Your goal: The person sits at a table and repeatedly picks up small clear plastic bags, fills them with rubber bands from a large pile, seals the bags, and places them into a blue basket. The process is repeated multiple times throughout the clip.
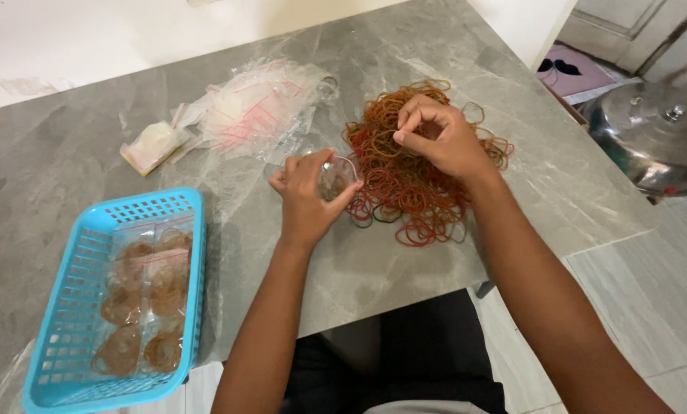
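Two hands, left hand (306, 201) fingers pinching small clear bag (336, 178), right hand (441, 139) fingers pinching rubber bands (405, 192)

Both hands forward, fingers (414, 115) pinched.

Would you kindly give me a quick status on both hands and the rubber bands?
Left hand holding small clear bag. Right hand pinching in rubber band pile. Blue basket of filled bags at left, nothing obstructing.

Bright, even indoor light, soft shadows, mild glare on the grey table (405, 46), sharp focus throughout.
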